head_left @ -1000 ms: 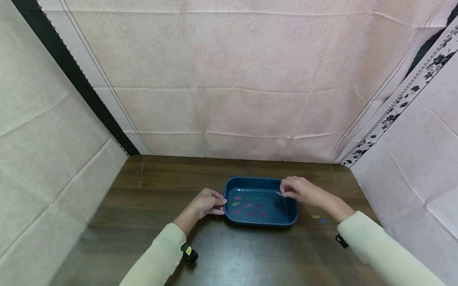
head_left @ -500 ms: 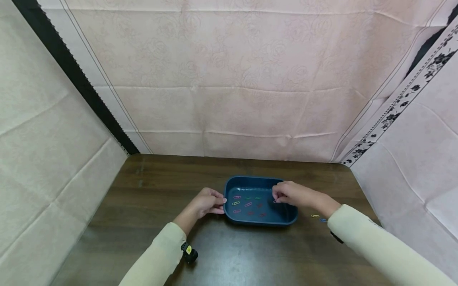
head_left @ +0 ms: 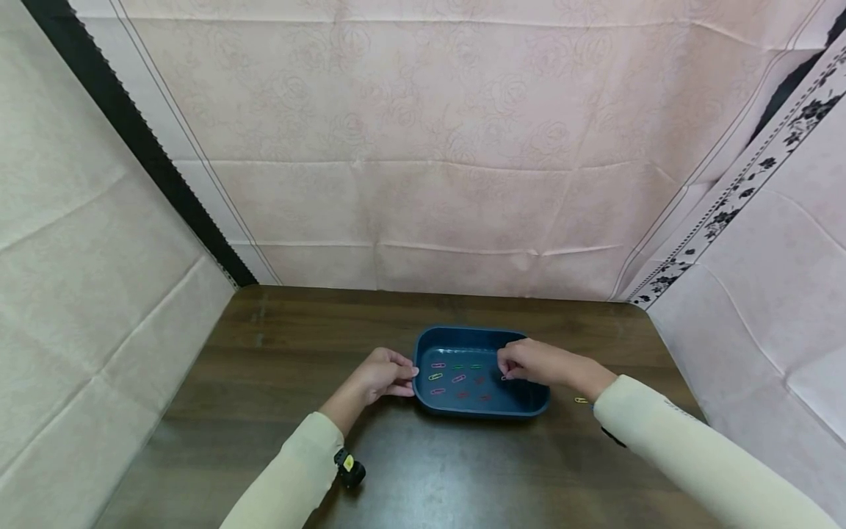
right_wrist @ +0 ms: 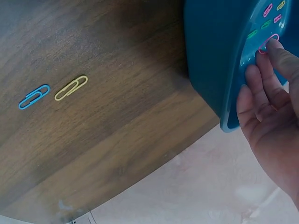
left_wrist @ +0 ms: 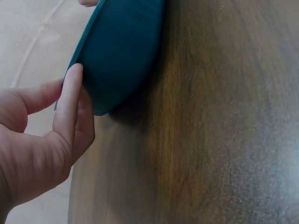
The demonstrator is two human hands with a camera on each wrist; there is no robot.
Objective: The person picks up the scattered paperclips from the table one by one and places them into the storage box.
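A blue tray (head_left: pixel 456 411) stands on the wooden table, with several coloured paper clips spread over its floor, among them a yellow paper clip (head_left: pixel 435 377) and a green paper clip (right_wrist: pixel 266 24). My left hand (head_left: pixel 383 378) pinches the tray's left rim, thumb on one side and fingers on the other in the left wrist view. Inside the tray, toward its right side, my right hand (head_left: pixel 538 361) pinches a pink paper clip (right_wrist: pixel 262 51) between thumb and fingertip, low over the tray floor.
On the table right of the tray lie a yellow paper clip (right_wrist: pixel 71 87) and a blue paper clip (right_wrist: pixel 34 97), partly hidden by the right sleeve in the head view. Pale cloth (head_left: pixel 423 147) hangs behind the table and at both sides.
My right hand has moved left and slightly toward me inside the tray, carrying the pink paper clip. My left hand has stayed at the rim.
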